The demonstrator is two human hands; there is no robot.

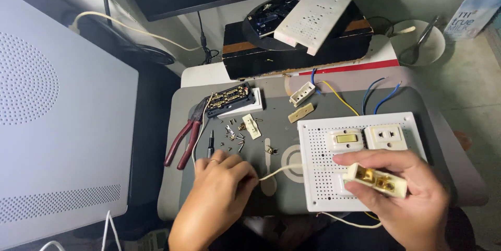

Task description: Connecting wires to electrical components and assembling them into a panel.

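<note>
Right hand (412, 199) pinches a cream socket insert (377, 179), brass contacts up; left hand (222, 188) pinches the cream wire (282, 170). Best keep that wire taut and aimed squarely at its terminal.

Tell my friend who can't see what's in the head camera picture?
Two hands work over a white perforated board: the right hand holds a small cream socket part, the left hand pinches a thin cream wire. Red-handled pliers and tiny screws lie nearby.

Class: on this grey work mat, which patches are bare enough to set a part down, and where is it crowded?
Bare: the grey mat strip between the cream strip and the blue wires. Crowded: the screws by the red-handled pliers, and around the perforated board.
</note>
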